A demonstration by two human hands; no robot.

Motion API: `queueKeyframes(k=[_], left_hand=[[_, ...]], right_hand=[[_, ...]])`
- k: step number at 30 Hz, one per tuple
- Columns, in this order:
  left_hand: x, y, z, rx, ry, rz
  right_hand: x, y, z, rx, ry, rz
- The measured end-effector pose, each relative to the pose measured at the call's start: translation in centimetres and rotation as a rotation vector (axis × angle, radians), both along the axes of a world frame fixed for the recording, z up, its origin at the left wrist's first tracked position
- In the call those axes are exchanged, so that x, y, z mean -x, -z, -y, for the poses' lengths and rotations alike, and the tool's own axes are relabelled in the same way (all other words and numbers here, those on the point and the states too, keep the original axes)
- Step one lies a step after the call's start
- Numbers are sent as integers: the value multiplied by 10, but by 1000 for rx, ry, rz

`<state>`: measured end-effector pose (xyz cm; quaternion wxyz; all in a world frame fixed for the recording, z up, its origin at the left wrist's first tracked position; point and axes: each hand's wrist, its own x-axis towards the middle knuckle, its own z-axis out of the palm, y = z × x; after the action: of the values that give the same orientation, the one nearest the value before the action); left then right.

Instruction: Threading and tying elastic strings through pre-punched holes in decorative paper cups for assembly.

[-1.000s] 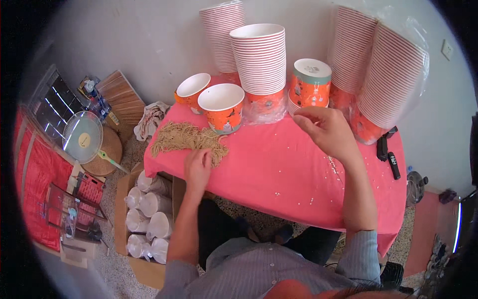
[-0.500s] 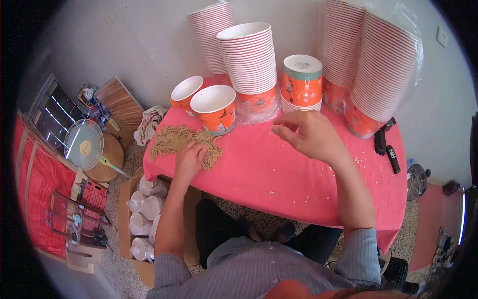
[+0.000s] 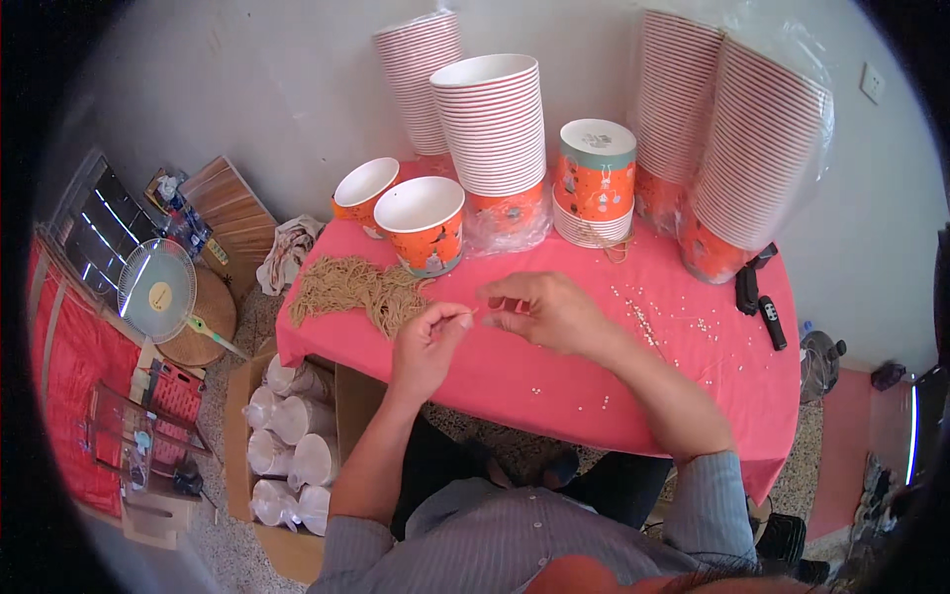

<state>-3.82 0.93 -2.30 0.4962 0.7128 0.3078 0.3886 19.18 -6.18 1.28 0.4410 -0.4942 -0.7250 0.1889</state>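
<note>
String (image 3: pixel 346 287) lies in a big tan heap on the left, so plenty looks left. One strand (image 3: pixel 617 251) is already by the upside-down tub (image 3: pixel 596 188). The left hand (image 3: pixel 426 348) pinches its fingertips together, on what I cannot tell; the right hand (image 3: pixel 554 312) is part open.

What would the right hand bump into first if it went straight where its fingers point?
Probably the left hand, which is just ahead of the right hand. Depth is hard to judge, so it might slip past toward the tan strands.
</note>
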Motion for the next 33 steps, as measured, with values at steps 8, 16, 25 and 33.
queueKeyframes(k=[8, 16, 25, 33], left_hand=[[-5, 11, 0, 3, 56, -34], [-6, -11, -58, -900, -265, -344], [-1, -25, -113, -949, -188, -539], [5, -25, 10, -569, 97, -267]], right_hand=[[0, 10, -5, -81, -19, 201], [-6, -4, 0, -121, 185, 123], [-15, -9, 0, -153, 257, 112], [-41, -23, -3, -217, 329, -56]])
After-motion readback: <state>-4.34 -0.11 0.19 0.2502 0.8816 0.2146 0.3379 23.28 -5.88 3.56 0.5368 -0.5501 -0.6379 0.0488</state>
